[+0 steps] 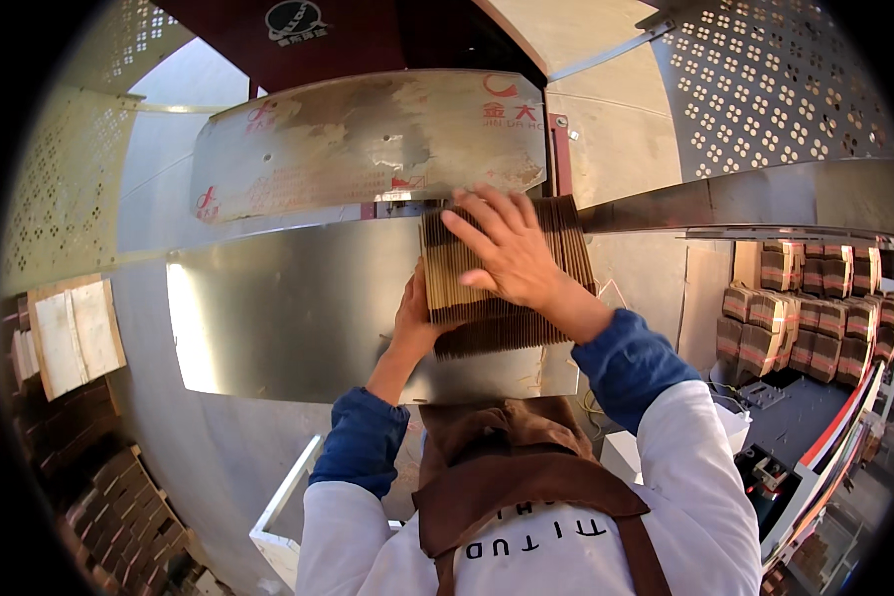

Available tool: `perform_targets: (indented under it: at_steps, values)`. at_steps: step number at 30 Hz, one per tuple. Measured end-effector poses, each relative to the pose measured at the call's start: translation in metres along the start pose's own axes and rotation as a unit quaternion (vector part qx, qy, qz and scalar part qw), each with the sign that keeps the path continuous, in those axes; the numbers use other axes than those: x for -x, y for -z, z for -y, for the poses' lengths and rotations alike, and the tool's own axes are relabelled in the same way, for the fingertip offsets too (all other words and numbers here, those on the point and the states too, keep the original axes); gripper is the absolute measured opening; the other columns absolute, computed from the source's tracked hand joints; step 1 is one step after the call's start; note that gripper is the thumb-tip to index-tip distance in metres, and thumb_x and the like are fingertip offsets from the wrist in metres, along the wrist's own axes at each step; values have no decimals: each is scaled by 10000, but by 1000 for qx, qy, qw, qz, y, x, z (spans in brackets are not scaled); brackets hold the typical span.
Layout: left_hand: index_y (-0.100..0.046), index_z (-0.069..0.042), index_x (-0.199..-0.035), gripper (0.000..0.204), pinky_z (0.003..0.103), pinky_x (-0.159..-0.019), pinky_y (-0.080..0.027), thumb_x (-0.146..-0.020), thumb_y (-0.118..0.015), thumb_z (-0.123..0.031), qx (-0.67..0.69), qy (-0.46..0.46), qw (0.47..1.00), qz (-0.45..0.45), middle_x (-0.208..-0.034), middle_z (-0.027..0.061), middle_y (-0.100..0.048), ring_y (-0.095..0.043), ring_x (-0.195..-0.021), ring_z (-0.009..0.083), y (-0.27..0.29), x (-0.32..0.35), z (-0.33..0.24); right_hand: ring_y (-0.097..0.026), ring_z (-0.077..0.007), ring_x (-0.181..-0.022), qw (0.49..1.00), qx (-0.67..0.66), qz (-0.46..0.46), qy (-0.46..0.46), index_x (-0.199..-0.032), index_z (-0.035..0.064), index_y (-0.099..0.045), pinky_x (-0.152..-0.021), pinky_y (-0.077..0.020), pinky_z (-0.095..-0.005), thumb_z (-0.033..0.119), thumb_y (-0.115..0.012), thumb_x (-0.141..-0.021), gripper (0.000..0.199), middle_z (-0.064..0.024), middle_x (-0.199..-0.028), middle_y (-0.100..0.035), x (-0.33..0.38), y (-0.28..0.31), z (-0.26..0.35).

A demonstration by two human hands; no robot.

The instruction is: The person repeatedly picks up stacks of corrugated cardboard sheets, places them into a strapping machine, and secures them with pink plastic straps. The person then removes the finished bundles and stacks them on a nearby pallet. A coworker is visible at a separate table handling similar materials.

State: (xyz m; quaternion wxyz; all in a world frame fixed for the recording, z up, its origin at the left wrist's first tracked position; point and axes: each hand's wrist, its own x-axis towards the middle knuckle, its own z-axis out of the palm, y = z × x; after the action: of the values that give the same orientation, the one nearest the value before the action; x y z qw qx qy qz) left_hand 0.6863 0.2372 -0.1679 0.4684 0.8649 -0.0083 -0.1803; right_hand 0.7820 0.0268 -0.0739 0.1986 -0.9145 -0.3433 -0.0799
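A thick stack of brown cardboard pieces point(457, 283), with many thin edges side by side, sits over a bare metal work surface in front of me. My left hand point(417, 313) holds the stack's left side, its thumb along the edge and the other fingers partly hidden. Across the top lies my right hand point(507, 248), palm down with fingers spread, touching the far part of the stack. A darker row of cardboard edges shows at the stack's near side.
Behind the stack stands a worn metal plate point(368, 149) on a dark red machine point(358, 50). Perforated metal guards point(765, 99) flank it. Bundled cardboard point(805, 308) is piled at the right; more cardboard stacks point(129, 517) stand at the lower left. A white frame point(288, 502) is near my left elbow.
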Motion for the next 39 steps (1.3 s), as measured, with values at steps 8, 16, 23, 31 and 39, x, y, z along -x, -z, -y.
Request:
perform_targets:
  at_steps: [8, 16, 23, 31, 39]
  values:
    - [-236, -39, -1459, 1103, 447, -1064, -376, -583, -876, -238, 7, -31, 999, -13, -1445, 198, -350, -365, -1322, 393, -5, 4, 10, -234, -350, -1399, 999, 19, 35, 36, -1431, 145, -384, -1066, -224, -603, 690, -297, -878, 782, -151, -1475, -341, -35, -4, 31]
    - [-271, -72, -1434, 982, 391, -992, -447, -659, -853, -227, 250, 28, 967, -25, -1380, 126, -456, -445, -1274, 283, -6, 5, -16, -316, -372, -1345, 996, -78, -4, 47, -1362, 102, -451, -1063, -242, -587, 577, -450, -900, 662, -180, -1418, -394, -20, -20, 41]
    - [-370, -36, -1351, 877, 399, -919, -481, -638, -868, -142, 101, 29, 990, -92, -1230, 135, -529, -559, -1105, 304, -22, 8, 6, -593, -294, -858, 842, -141, -171, -491, -1087, -5, -539, -779, -480, -383, 264, -613, -880, 347, -170, -992, -601, 195, 39, -14]
    - [-587, -26, -1093, 551, 475, -896, -440, -664, -837, -264, 19, 9, 999, -25, -1164, 150, -519, -489, -1065, 365, -25, 8, 38, -559, -437, -1092, 819, -247, 170, -490, -1384, -43, -311, -905, -467, -428, 464, -702, -815, 857, -300, -1150, -577, 198, -31, 13]
    - [-529, -46, -1193, 654, 487, -923, -442, -678, -830, -316, -21, -10, 998, -53, -1236, 157, -469, -428, -1156, 376, -33, 11, 38, -561, -465, -1055, 839, -241, 59, -484, -1393, -106, -226, -897, -476, -448, 232, -665, -819, 797, -337, -1177, -539, 206, -51, 30]
